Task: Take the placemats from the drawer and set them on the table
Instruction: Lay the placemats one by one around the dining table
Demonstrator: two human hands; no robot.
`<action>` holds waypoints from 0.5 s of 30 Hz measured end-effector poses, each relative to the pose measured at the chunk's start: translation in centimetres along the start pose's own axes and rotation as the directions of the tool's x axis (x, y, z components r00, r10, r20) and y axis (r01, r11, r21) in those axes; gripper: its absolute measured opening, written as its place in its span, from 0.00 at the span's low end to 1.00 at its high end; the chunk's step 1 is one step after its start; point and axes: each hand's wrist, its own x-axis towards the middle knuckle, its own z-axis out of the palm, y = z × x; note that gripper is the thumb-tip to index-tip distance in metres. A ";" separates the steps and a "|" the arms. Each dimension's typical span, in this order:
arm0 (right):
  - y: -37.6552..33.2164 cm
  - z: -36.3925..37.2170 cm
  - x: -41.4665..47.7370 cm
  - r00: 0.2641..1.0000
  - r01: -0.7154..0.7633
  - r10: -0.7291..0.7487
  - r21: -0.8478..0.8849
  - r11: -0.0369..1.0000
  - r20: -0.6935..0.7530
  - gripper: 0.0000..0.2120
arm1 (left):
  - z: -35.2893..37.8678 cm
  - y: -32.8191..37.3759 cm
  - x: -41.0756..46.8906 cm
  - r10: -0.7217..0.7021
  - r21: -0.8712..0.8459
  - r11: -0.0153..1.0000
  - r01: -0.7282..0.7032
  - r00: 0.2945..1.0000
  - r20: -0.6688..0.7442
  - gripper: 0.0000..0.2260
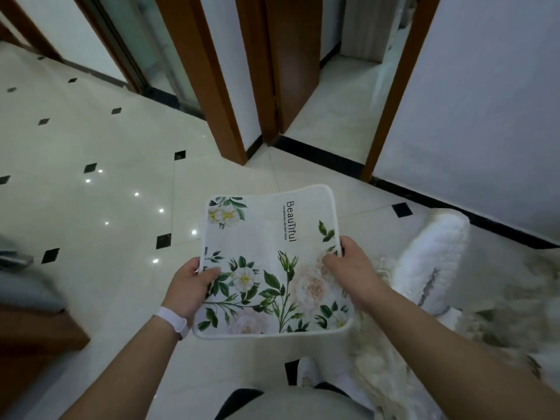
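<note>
A white placemat [266,256] printed with green leaves, pale flowers and the word "Beautiful" is held flat in front of me above the floor. My left hand [189,284] grips its left edge, thumb on top; a white band is on that wrist. My right hand [348,265] grips its right edge with the thumb over the print. No drawer or table top shows clearly.
Glossy cream floor tiles [91,207] with small black diamonds spread left and ahead. Brown door frames [212,86] and an open doorway [339,101] stand ahead. A white fluffy covered seat [433,262] with floral fabric sits at right. Brown furniture [33,334] lies at lower left.
</note>
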 end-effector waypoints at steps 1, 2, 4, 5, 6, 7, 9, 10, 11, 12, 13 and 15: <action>-0.1 -0.5 0.6 1.000 -0.009 0.010 0.011 1.000 -0.023 0.09 | 0.9 0.9 1.2 0.006 0.021 1.000 -0.006 1.000 0.023 0.06; 0.0 -1.1 1.4 0.998 -0.020 0.022 0.025 0.999 -0.051 0.09 | 1.8 1.7 2.5 0.010 0.042 0.999 -0.012 0.999 0.046 0.06; -0.2 -2.0 3.0 0.992 -0.046 0.053 0.066 0.997 -0.110 0.09 | 3.8 3.2 5.0 0.018 0.075 0.997 -0.025 0.995 0.098 0.06; -0.4 -2.5 3.7 0.988 -0.055 0.066 0.082 0.995 -0.139 0.09 | 4.8 4.0 6.2 0.020 0.084 0.996 -0.030 0.992 0.126 0.07; -0.5 -2.8 4.6 0.983 -0.063 0.078 0.091 0.994 -0.167 0.09 | 5.7 4.7 7.5 0.020 0.088 0.996 -0.034 0.988 0.155 0.07; -0.7 -3.2 5.5 0.977 -0.073 0.092 0.102 0.992 -0.194 0.10 | 6.7 5.5 8.9 0.017 0.094 0.995 -0.035 0.983 0.185 0.07; -1.4 -3.8 7.4 0.963 -0.093 0.121 0.122 0.988 -0.242 0.10 | 8.5 7.0 11.8 0.002 0.113 0.993 -0.030 0.971 0.240 0.07; -1.8 -4.1 8.5 0.954 -0.104 0.134 0.125 0.987 -0.267 0.10 | 9.4 7.7 13.4 -0.006 0.119 0.993 -0.027 0.964 0.267 0.07; -2.2 -4.3 9.6 0.944 -0.115 0.149 0.130 0.985 -0.295 0.10 | 10.3 8.4 15.2 -0.012 0.129 0.991 -0.027 0.956 0.294 0.07; -2.5 -4.5 10.7 0.930 -0.132 0.170 0.137 0.982 -0.325 0.10 | 11.2 9.2 17.1 -0.022 0.148 0.989 -0.028 0.946 0.323 0.07; -2.9 -4.6 11.7 0.914 -0.148 0.193 0.149 0.978 -0.357 0.10 | 12.1 10.0 18.9 -0.034 0.174 0.984 -0.031 0.934 0.356 0.07; -3.6 -4.7 13.4 0.875 -0.178 0.243 0.190 0.966 -0.418 0.10 | 14.0 12.2 22.4 -0.047 0.211 0.976 -0.051 0.900 0.434 0.07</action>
